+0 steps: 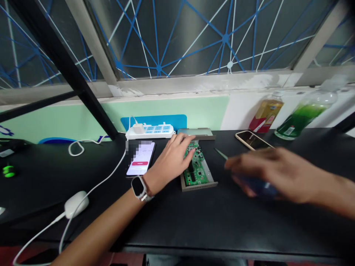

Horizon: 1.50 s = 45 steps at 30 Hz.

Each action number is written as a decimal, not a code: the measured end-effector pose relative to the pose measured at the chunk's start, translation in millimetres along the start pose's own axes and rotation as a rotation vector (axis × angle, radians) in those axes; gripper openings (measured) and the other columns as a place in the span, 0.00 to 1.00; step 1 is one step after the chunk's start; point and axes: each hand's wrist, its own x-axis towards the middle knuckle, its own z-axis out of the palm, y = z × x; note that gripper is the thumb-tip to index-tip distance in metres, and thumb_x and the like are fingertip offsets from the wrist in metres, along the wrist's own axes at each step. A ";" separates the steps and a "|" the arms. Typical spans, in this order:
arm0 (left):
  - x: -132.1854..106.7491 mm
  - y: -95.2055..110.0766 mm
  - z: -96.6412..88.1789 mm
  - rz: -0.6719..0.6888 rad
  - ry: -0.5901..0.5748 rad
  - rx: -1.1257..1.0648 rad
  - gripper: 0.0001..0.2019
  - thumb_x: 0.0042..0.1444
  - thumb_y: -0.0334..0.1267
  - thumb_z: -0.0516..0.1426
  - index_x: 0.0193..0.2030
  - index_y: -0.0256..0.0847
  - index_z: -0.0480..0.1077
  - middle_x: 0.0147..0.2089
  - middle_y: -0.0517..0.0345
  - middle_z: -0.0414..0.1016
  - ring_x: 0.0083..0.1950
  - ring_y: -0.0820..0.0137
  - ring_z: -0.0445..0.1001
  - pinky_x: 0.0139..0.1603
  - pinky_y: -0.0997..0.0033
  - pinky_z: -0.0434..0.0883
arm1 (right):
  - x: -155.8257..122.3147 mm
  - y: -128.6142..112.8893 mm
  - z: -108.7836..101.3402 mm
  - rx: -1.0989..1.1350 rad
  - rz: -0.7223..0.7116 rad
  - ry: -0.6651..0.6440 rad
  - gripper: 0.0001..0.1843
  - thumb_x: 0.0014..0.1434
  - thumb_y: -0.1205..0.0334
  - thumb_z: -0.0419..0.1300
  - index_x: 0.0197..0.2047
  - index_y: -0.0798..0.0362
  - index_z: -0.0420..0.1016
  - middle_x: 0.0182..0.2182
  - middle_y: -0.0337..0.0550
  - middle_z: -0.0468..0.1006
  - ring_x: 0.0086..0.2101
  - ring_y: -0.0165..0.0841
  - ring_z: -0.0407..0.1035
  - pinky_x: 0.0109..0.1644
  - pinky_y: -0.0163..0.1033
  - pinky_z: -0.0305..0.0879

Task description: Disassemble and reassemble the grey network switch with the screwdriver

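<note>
Head view, and the black desk (177, 225) filled the near ground. Left hand (169, 160) was in first, smartwatch (138, 187) on the wrist, fingers spread and pressed down on the green circuit board (196, 167), pinching nothing. Right hand (274, 173) was out to the side, curled over something blue (257, 187), but the blur made it impossible to call what, if anything, it pinched. A thin green rod (220, 153) lay just ahead of those fingers; whether it was held, I can't tell.

The board sat mid-desk between the hands, in a grey metal tray (199, 186). That looked like a light, stiff piece, but a fragile one, with the best grip on the tray's metal rims and well clear of the components. To its left, a lit phone (140, 159) and a white corded mouse (77, 204). Beyond the board, a metal cover (196, 133) lay near a white power strip (149, 132). Off to the right, a second phone (251, 140), then an amber bottle (266, 114) and a green bottle (301, 118), with a netted window (166, 37) at the very back.
</note>
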 end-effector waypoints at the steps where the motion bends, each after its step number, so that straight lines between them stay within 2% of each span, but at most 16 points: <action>1: 9.7 -0.2 -2.5 0.073 -0.019 -0.054 0.18 0.64 0.37 0.53 0.61 0.46 0.68 0.61 0.49 0.68 0.64 0.54 0.63 0.68 0.51 0.55 | 11.4 3.5 -9.4 0.059 0.105 0.172 0.07 0.62 0.56 0.59 0.44 0.41 0.71 0.33 0.42 0.80 0.27 0.35 0.73 0.30 0.41 0.67; 2: 20.2 -2.5 -3.7 0.126 -0.050 -0.085 0.19 0.64 0.36 0.54 0.61 0.47 0.68 0.63 0.51 0.68 0.64 0.55 0.64 0.68 0.53 0.56 | 25.4 8.2 -16.2 0.101 0.230 0.368 0.08 0.64 0.52 0.58 0.45 0.41 0.69 0.34 0.44 0.79 0.27 0.36 0.73 0.30 0.41 0.67; 3: 30.8 -6.9 -3.2 0.148 -0.067 -0.094 0.20 0.63 0.35 0.54 0.62 0.46 0.68 0.63 0.50 0.69 0.64 0.55 0.65 0.67 0.53 0.58 | 41.3 14.5 -19.7 0.146 0.320 0.663 0.11 0.66 0.49 0.53 0.48 0.42 0.66 0.36 0.46 0.77 0.26 0.35 0.72 0.29 0.41 0.66; 4: 40.4 -13.1 -0.9 0.145 -0.072 -0.104 0.20 0.63 0.34 0.54 0.62 0.44 0.68 0.62 0.49 0.70 0.62 0.55 0.67 0.66 0.53 0.60 | 58.2 22.5 -20.0 0.199 0.360 0.823 0.14 0.69 0.47 0.49 0.52 0.42 0.63 0.37 0.46 0.77 0.26 0.34 0.71 0.27 0.40 0.65; 6: 53.7 -29.4 8.0 0.098 -0.059 -0.102 0.19 0.63 0.33 0.52 0.60 0.41 0.70 0.59 0.47 0.74 0.58 0.55 0.71 0.62 0.52 0.63 | 90.1 42.5 -12.9 0.222 0.392 0.902 0.16 0.70 0.47 0.45 0.56 0.46 0.56 0.31 0.43 0.75 0.24 0.33 0.69 0.29 0.38 0.65; 7: 56.5 -38.2 13.8 0.063 -0.045 -0.086 0.17 0.63 0.33 0.51 0.57 0.40 0.72 0.57 0.46 0.75 0.56 0.55 0.72 0.62 0.52 0.64 | 103.2 53.3 -6.9 0.203 0.413 0.863 0.18 0.71 0.47 0.44 0.57 0.48 0.54 0.30 0.43 0.75 0.24 0.33 0.69 0.31 0.38 0.66; 9: 54.5 -53.8 25.3 -0.005 0.004 -0.086 0.15 0.62 0.32 0.51 0.50 0.39 0.76 0.51 0.45 0.78 0.52 0.56 0.74 0.60 0.53 0.65 | 120.3 72.9 6.8 0.142 0.487 0.731 0.21 0.72 0.47 0.38 0.61 0.49 0.51 0.33 0.45 0.76 0.30 0.36 0.73 0.37 0.42 0.68; 11: 46.2 -63.5 33.9 -0.046 0.028 -0.146 0.14 0.60 0.31 0.52 0.47 0.41 0.77 0.48 0.49 0.78 0.53 0.56 0.73 0.61 0.53 0.64 | 126.2 86.3 19.3 0.113 0.509 0.650 0.25 0.72 0.47 0.36 0.65 0.50 0.47 0.36 0.48 0.77 0.35 0.40 0.76 0.42 0.45 0.69; 13: 37.3 -66.6 38.4 -0.077 0.042 -0.168 0.14 0.58 0.30 0.53 0.46 0.42 0.78 0.48 0.49 0.79 0.53 0.56 0.73 0.62 0.53 0.64 | 125.1 92.2 28.1 0.102 0.513 0.623 0.26 0.72 0.48 0.36 0.67 0.51 0.45 0.36 0.49 0.77 0.37 0.42 0.76 0.43 0.48 0.70; 21: 29.8 -60.4 40.0 -0.080 0.060 -0.170 0.16 0.56 0.28 0.53 0.45 0.42 0.78 0.48 0.49 0.78 0.53 0.56 0.74 0.63 0.52 0.63 | 125.8 90.2 38.7 0.027 0.503 0.565 0.29 0.72 0.46 0.36 0.70 0.51 0.41 0.40 0.52 0.75 0.39 0.44 0.76 0.45 0.51 0.71; 26: 28.5 -61.1 40.7 -0.066 0.051 -0.123 0.16 0.57 0.27 0.52 0.46 0.41 0.78 0.48 0.48 0.78 0.52 0.56 0.74 0.62 0.52 0.64 | 129.1 91.7 42.1 0.060 0.501 0.581 0.28 0.72 0.48 0.32 0.70 0.52 0.40 0.39 0.51 0.75 0.39 0.43 0.76 0.44 0.49 0.71; 31: 30.9 -58.7 38.7 -0.070 0.048 -0.143 0.14 0.59 0.30 0.55 0.49 0.40 0.77 0.50 0.48 0.78 0.54 0.56 0.75 0.63 0.51 0.65 | 130.2 90.7 37.0 0.106 0.476 0.528 0.31 0.71 0.42 0.33 0.68 0.50 0.43 0.41 0.50 0.77 0.38 0.41 0.77 0.43 0.46 0.71; 35: 42.2 -53.2 36.9 -0.071 0.051 -0.365 0.16 0.60 0.35 0.58 0.55 0.39 0.73 0.53 0.46 0.78 0.53 0.60 0.76 0.58 0.56 0.70 | 134.0 86.2 27.4 0.226 0.414 0.461 0.31 0.69 0.36 0.37 0.65 0.47 0.52 0.42 0.48 0.78 0.34 0.36 0.76 0.36 0.41 0.71; 37: 48.0 -51.8 37.4 -0.090 0.081 -0.456 0.11 0.61 0.35 0.58 0.49 0.36 0.74 0.48 0.46 0.80 0.50 0.62 0.78 0.55 0.58 0.72 | 135.5 82.9 23.9 0.281 0.397 0.432 0.31 0.67 0.34 0.40 0.62 0.46 0.56 0.45 0.48 0.79 0.31 0.34 0.75 0.34 0.40 0.71; 40: 52.4 -52.6 39.6 -0.105 0.142 -0.458 0.06 0.59 0.35 0.60 0.39 0.35 0.76 0.41 0.47 0.81 0.44 0.63 0.79 0.50 0.61 0.74 | 136.7 80.0 24.4 0.349 0.396 0.413 0.31 0.65 0.32 0.43 0.59 0.45 0.59 0.45 0.47 0.79 0.29 0.33 0.73 0.31 0.39 0.72; 45: 51.5 -57.2 44.4 -0.128 0.212 -0.415 0.05 0.57 0.35 0.61 0.38 0.36 0.76 0.38 0.50 0.81 0.41 0.64 0.78 0.45 0.63 0.73 | 136.7 84.4 32.2 0.430 0.438 0.578 0.31 0.59 0.34 0.58 0.56 0.46 0.63 0.39 0.45 0.79 0.27 0.34 0.74 0.28 0.40 0.72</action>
